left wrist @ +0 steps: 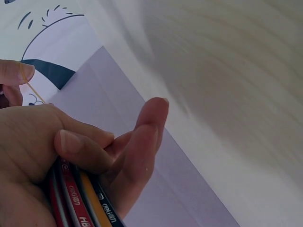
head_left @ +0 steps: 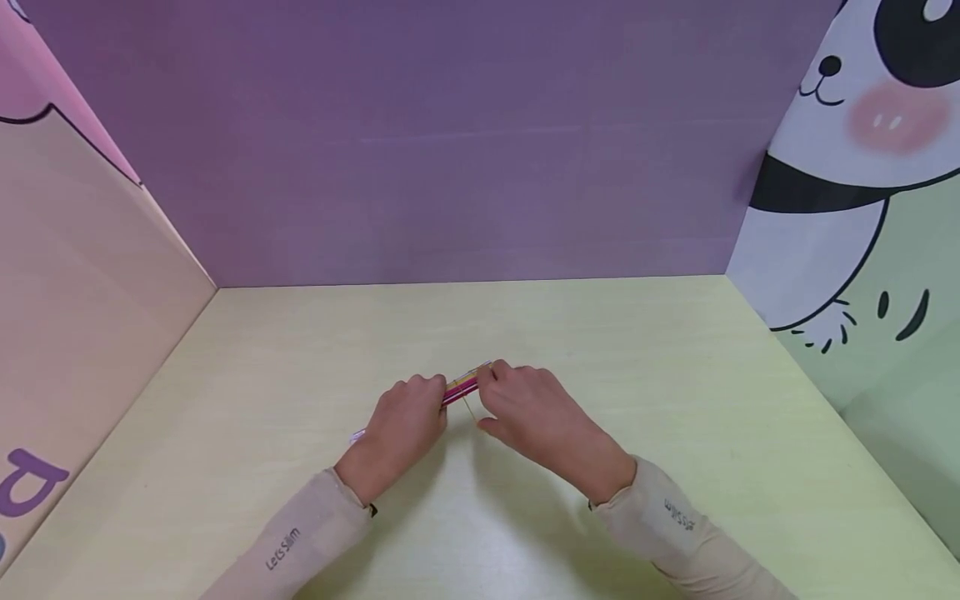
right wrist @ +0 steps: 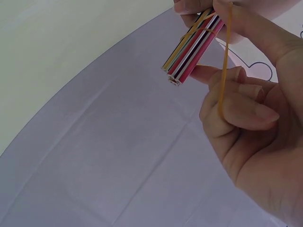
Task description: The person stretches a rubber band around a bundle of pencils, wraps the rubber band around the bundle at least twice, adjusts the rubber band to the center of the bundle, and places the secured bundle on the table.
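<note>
A bundle of several striped pencils (head_left: pixel 461 388), some marked "deli" and "HB", is held above the table. My left hand (head_left: pixel 405 427) grips it, its fingers and thumb curled round the pencils (left wrist: pixel 78 201) in the left wrist view. At the bundle's other end is my right hand (head_left: pixel 536 414), pulling a yellow rubber band (right wrist: pixel 225 61) taut between the thumb and a bent finger. One turn of the band crosses the pencils (right wrist: pixel 193 53) near their flat ends in the right wrist view. Part of the bundle is hidden behind the left hand.
The pale table (head_left: pixel 300 350) runs back to a purple wall panel (head_left: pixel 465 167). A pink and cream panel (head_left: pixel 82 275) borders the left side, and a pale green panel with a printed panda (head_left: pixel 900 333) the right.
</note>
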Demonstrator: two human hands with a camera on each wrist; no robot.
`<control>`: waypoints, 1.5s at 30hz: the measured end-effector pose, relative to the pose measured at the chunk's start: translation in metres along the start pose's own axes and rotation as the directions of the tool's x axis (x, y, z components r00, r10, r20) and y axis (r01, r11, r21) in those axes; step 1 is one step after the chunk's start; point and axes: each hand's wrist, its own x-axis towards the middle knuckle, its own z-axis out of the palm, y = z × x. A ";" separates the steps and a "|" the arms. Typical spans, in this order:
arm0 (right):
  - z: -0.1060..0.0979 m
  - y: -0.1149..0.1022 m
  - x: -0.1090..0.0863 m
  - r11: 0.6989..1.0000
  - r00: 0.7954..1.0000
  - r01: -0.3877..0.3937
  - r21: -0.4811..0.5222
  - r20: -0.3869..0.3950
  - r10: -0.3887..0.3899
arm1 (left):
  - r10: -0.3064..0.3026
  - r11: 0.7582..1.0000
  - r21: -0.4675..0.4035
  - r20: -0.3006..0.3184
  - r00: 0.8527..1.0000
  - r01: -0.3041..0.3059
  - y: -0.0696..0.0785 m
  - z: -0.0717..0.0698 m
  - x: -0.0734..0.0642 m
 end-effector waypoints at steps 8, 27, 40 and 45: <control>0.004 -0.013 0.001 1.000 0.999 0.001 0.012 0.042 -0.001 | -0.025 1.000 0.005 -0.011 1.000 0.025 -0.008 0.002 0.003; 0.006 -0.017 0.002 0.958 0.912 0.218 0.186 -0.388 -0.132 | -0.063 0.898 -0.421 0.164 0.984 0.128 -0.014 -0.019 0.009; 0.005 -0.009 0.003 0.946 0.895 0.266 0.185 -0.411 -0.171 | -0.067 0.810 -0.568 0.161 0.985 0.148 -0.022 -0.030 0.011; 0.003 -0.007 0.003 0.937 0.904 0.239 0.257 -0.410 -0.118 | -0.071 0.799 -0.584 0.143 0.987 0.142 -0.024 -0.034 0.011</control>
